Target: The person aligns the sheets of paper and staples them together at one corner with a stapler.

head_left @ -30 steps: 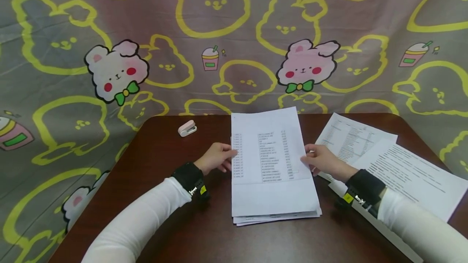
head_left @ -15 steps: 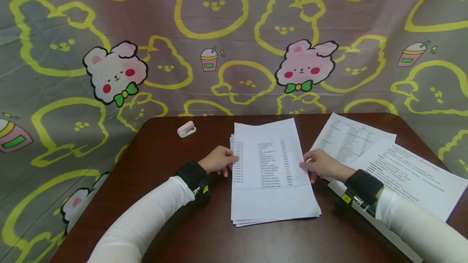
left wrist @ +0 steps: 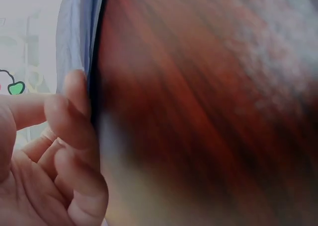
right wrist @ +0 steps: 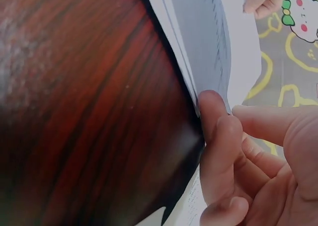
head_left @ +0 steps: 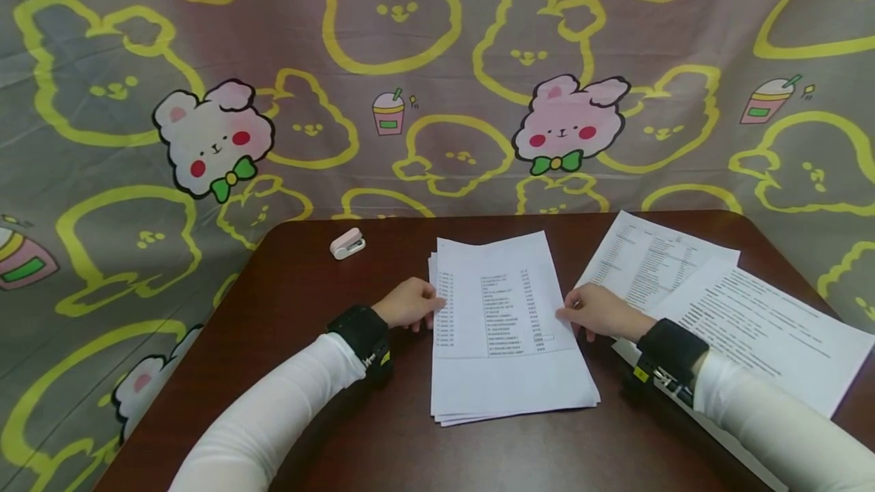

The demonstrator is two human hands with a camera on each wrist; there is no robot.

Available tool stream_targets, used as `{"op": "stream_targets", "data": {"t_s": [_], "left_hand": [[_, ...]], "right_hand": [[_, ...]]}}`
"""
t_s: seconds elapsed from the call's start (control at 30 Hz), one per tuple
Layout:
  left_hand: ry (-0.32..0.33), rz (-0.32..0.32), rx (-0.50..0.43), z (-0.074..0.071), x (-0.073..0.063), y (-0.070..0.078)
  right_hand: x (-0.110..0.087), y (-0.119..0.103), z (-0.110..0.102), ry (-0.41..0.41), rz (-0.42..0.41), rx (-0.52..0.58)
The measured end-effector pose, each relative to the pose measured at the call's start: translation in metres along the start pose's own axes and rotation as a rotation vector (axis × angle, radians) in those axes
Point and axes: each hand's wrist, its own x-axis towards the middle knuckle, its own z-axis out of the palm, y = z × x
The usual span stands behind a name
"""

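Paper stack (head_left: pixel 509 332) lies between our hands on the dark surface (head_left: pixel 328 310) | left hand (head_left: pixel 408 304) pinches its left edge, right hand (head_left: pixel 596 311) its right edge | we should press both sides evenly inward to square the sheets | stapler (head_left: pixel 347 244) beyond left hand

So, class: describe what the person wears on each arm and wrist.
Both arms wear long white sleeves. The left wrist carries a black band with a small yellow tag and a metal fitting; the right wrist carries a matching one. The hands are bare.
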Motion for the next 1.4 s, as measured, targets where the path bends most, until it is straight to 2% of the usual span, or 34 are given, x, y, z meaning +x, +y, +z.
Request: {"op": "stream_targets", "data": {"t_s": [0.3,0.53,0.73,1.0,1.4], "left_hand": [[0.026,-0.003,0.060,0.002,0.002,-0.003],[0.075,-0.001,0.150,0.005,0.003,-0.001],[0.089,-0.008,0.209,0.006,0.001,0.001],[0.101,-0.005,0.264,0.006,-0.003,0.005],[0.154,0.028,0.420,-0.001,-0.003,0.010]], "right_hand": [[-0.001,-0.001,0.003,0.002,0.035,-0.036],[-0.001,-0.001,0.004,0.014,0.057,-0.064],[0.000,0.000,0.005,0.032,0.070,-0.070],[-0.001,0.001,0.005,0.036,0.065,-0.068],[-0.006,0.005,-0.009,0.036,0.029,-0.038]]}}
